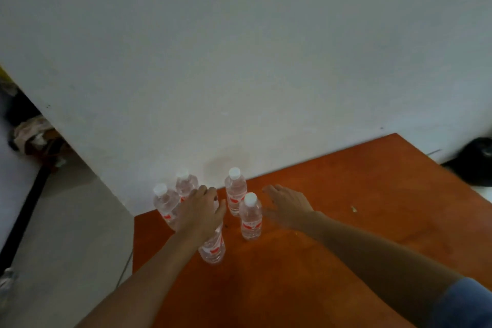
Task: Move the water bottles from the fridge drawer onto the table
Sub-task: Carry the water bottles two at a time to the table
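Observation:
Several clear water bottles with white caps and red labels stand upright at the near-left corner of the orange table (332,234). My left hand (200,212) grips the top of the nearest bottle (213,246), which stands on the table; its cap is mostly hidden under my fingers. One bottle (165,205) is just left of that hand and another (186,183) stands behind it by the wall. Two more, one at the back (235,192) and one in front (251,217), stand between my hands. My right hand (287,208) hovers open just right of them, holding nothing.
A white wall runs along the table's far edge. A dark object (476,165) lies on the floor past the table's right corner. On the left are grey floor, a black bar (26,208) and crumpled cloth (32,133). A small scrap (353,208) lies on the table.

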`<action>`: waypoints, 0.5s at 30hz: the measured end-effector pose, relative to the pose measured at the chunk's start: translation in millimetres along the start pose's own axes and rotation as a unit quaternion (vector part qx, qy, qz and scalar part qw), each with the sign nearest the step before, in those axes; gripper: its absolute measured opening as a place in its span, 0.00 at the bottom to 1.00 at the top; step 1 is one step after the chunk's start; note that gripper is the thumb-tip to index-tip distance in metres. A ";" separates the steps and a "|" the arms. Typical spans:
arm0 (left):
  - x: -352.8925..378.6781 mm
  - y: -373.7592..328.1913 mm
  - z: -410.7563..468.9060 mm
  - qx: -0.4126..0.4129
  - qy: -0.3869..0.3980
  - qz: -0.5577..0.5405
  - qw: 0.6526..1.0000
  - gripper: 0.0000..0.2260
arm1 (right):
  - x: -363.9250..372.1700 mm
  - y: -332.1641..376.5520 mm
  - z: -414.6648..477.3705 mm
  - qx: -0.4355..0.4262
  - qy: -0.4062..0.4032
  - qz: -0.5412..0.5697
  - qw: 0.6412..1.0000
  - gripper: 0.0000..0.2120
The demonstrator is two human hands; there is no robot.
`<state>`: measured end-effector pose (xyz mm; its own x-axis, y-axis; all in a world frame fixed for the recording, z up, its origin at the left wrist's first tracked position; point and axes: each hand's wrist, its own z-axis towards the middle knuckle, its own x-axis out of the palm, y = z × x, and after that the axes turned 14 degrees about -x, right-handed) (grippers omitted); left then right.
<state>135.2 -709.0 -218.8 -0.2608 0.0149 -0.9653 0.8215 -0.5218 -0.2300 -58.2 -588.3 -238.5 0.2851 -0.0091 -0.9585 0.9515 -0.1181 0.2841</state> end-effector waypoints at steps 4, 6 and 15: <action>-10.3 -64.1 7.0 0.074 -0.006 -0.032 0.997 0.12 | -26.8 -36.5 -63.7 0.069 -0.010 -0.013 0.997 0.25; -10.6 -107.7 0.1 0.118 0.000 -0.052 0.992 0.12 | -42.4 -59.4 -108.1 0.115 -0.028 -0.020 0.993 0.24; 18.0 -341.8 -118.1 0.354 0.086 -0.020 0.931 0.10 | -85.7 -146.4 -382.1 0.330 -0.116 -0.048 0.936 0.22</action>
<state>-90.4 -429.7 -172.2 -0.1484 0.1509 -0.9773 0.2567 -0.9485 -0.1855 -177.7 -190.8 -188.4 0.0961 -0.1727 -0.9803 0.6707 -0.7164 0.1920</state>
